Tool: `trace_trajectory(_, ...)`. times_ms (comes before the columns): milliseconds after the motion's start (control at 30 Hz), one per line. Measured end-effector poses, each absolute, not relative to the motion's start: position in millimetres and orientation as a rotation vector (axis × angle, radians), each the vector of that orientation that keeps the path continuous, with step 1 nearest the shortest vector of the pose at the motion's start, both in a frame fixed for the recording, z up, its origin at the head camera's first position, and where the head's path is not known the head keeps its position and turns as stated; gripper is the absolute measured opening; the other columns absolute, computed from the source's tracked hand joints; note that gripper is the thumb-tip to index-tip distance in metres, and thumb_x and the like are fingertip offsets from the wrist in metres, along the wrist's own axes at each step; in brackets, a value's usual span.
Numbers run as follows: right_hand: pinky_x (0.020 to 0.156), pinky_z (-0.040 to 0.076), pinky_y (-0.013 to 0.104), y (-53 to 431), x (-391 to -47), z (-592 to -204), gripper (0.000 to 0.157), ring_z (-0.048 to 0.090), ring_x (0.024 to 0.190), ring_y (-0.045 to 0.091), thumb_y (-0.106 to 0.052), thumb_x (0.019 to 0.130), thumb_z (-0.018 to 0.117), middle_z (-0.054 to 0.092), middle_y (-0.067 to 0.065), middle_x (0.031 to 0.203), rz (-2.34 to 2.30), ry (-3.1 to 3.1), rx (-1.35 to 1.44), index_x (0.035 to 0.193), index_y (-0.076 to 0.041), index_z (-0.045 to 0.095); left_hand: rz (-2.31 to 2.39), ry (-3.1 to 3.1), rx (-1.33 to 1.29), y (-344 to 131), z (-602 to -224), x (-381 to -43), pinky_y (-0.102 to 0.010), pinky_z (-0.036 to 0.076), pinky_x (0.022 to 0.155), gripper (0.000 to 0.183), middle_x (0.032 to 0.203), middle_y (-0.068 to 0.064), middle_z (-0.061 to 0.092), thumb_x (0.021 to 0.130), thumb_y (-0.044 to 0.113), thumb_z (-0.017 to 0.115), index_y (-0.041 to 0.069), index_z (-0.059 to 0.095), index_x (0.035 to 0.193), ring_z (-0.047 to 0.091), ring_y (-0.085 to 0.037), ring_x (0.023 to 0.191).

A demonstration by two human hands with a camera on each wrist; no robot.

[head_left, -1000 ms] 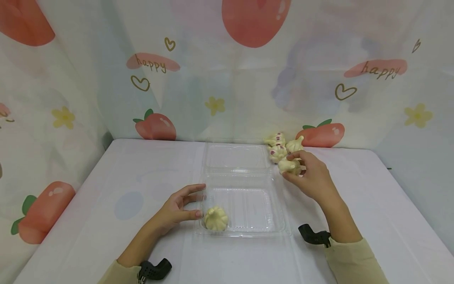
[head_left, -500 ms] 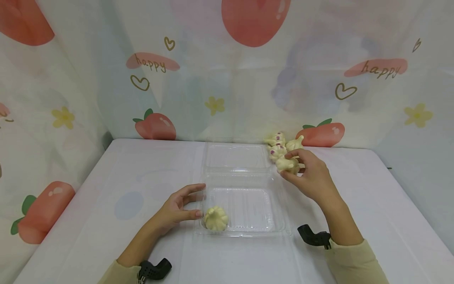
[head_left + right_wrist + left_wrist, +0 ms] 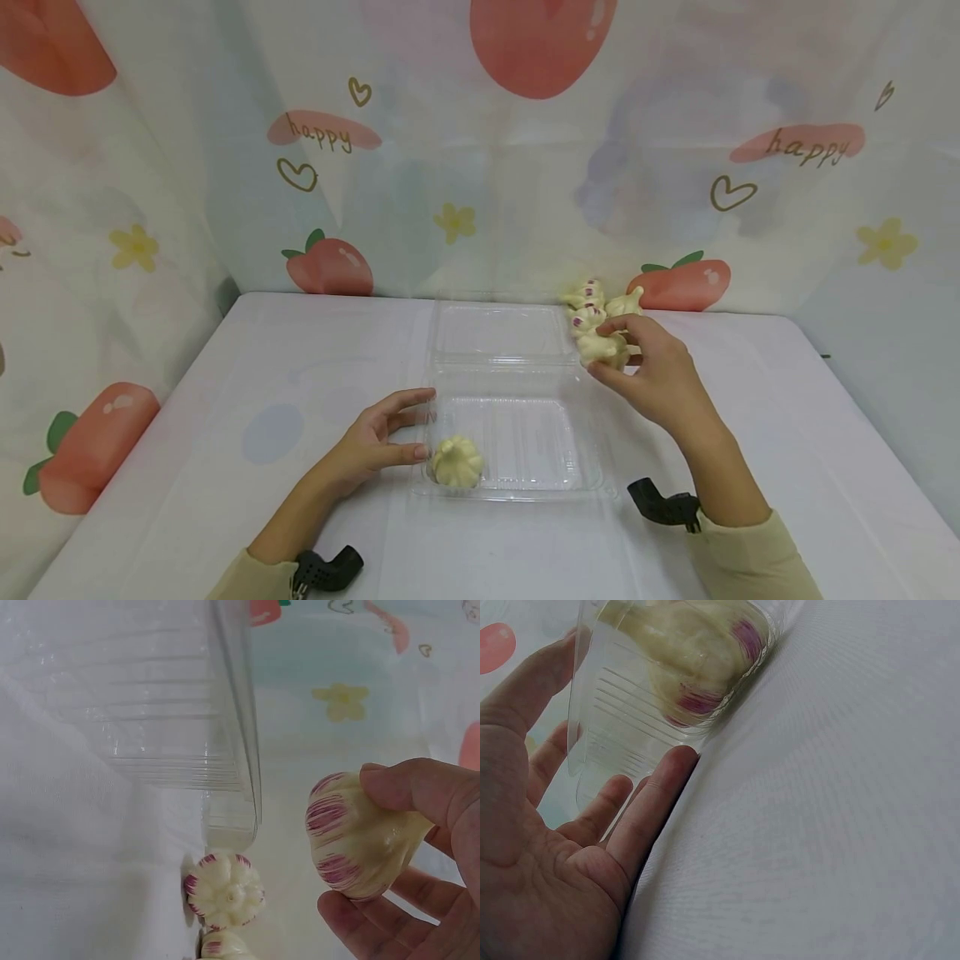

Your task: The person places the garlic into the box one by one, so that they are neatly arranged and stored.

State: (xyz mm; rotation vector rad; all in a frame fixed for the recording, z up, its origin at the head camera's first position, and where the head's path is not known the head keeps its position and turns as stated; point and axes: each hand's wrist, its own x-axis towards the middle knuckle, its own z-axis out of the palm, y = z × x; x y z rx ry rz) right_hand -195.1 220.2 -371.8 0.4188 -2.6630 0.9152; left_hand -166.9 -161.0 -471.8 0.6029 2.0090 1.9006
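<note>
My right hand (image 3: 652, 367) pinches a garlic bulb (image 3: 603, 348) between thumb and fingers, close to the back right corner of a clear plastic clamshell box (image 3: 517, 492). In the right wrist view this bulb (image 3: 360, 840) shows purple streaks, its stem end toward the palm. The left hand (image 3: 378, 442) rests against the box's left side, fingers fairly straight; the left wrist view has its fingertips (image 3: 676, 759) at the clear wall. One garlic bulb (image 3: 457, 462) sits inside the box, in the front left corner. The lid (image 3: 502, 333) lies folded back, away from the person.
Behind the right hand, several more garlic bulbs (image 3: 587, 323) cluster at the table's back edge, beside the lid. A white cloth covers the table (image 3: 330, 350). A patterned curtain (image 3: 495, 183) hangs behind and along both sides. Black wrist cameras (image 3: 663, 502) stick out over the table.
The right hand has carried its garlic bulb slightly left, toward the box and away from the cluster. The left hand, the box and the bulb inside it stay where they were.
</note>
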Motion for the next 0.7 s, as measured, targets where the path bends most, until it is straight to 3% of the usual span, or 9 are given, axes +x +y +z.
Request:
trace_trajectory(500,0.076,0.058,0.040,209.2,-189.5,-369.1,0.041,0.059,0.094,0.016,-0.012,0.079,0.084,0.064,0.003,0.112,0.878,-2.623,0.491,0.114,-0.013,0.063,1.899,2.018,0.595,-160.9,-471.9,-166.4,-0.050,0.039,0.107,0.075,0.157,-0.007,0.038,0.084,0.009,0.080,0.013,0.043,0.150,0.042,-0.034,0.139)
trace_trajectory(700,0.074,0.058,0.040,207.1,-186.1,-364.8,0.041,0.060,0.094,0.014,-0.011,0.078,0.085,0.065,0.001,0.112,0.856,-2.590,0.537,0.113,-0.013,0.064,1.913,2.003,0.593,-159.7,-471.8,-166.5,-0.040,0.046,0.102,0.076,0.158,-0.010,0.037,0.083,0.008,0.080,0.011,0.043,0.150,0.041,-0.035,0.140)
